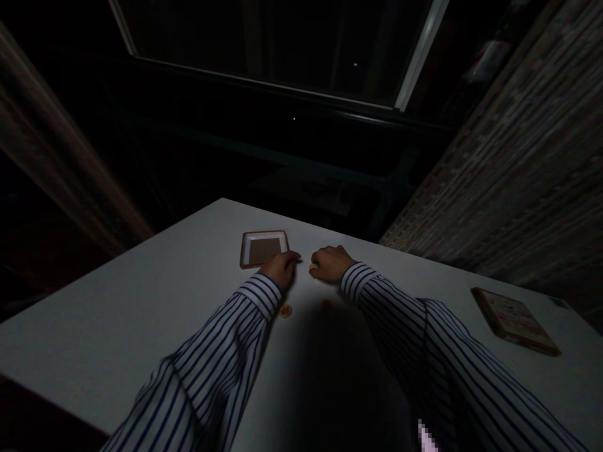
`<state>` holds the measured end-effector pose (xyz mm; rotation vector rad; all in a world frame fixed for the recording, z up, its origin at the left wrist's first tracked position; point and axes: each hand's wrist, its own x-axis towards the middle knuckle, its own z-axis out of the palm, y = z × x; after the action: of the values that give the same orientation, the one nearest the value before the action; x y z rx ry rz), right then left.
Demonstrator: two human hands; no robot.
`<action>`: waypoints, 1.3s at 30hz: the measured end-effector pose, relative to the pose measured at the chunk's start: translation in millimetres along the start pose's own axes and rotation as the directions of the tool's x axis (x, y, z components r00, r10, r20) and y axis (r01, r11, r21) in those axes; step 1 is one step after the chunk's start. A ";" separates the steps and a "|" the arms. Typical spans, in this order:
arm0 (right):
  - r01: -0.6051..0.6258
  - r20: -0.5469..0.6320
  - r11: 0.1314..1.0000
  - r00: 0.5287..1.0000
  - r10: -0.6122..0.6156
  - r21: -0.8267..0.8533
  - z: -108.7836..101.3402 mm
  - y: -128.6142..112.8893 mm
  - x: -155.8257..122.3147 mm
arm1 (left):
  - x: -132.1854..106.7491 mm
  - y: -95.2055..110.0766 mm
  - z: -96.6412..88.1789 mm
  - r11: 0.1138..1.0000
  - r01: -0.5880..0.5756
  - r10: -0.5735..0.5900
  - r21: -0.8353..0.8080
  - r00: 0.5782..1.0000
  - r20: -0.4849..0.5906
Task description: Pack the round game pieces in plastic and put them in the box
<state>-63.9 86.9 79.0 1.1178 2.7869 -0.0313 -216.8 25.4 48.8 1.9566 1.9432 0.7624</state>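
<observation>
My right hand [333, 262] is closed around a small pale-yellow round piece [313, 267], part of which shows at its fingertips just above the white table. To its left, my left hand [279, 270] rests beside the lower right corner of a shallow brown-rimmed box [244, 251]. Its forefinger stretches toward the right hand, and I see nothing held there. Nearer to me lies a round disc with a red marking [285, 311], like a Chinese chess piece. A second reddish piece [326, 304] sits in shadow, hard to make out.
A flat brown-edged box lid [516, 320] with a printed top lies at the right of the white table [141, 307]. Beaded curtains [509, 144] hang close behind the right side. A dark window [282, 44] and unlit space are beyond the table's far edge.
</observation>
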 end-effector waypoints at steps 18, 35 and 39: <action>0.077 -0.221 0.947 0.975 -0.007 0.311 -7.7 7.3 -6.8 | -0.4 0.7 -2.2 0.993 -0.008 -0.005 -0.115 0.994 -0.109; 0.187 -0.200 0.337 0.980 0.003 0.923 -23.2 5.0 -18.7 | -3.9 15.2 -10.7 0.750 -0.004 -0.099 -0.662 0.988 -0.118; 0.170 -0.187 0.281 0.982 0.035 0.944 -25.4 4.2 -21.3 | -6.1 18.6 -13.2 0.680 0.007 -0.099 -0.733 0.992 -0.083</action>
<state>-48.8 77.1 107.2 1.1211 2.8255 -2.0024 -208.1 16.2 68.8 1.3587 1.3817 1.4003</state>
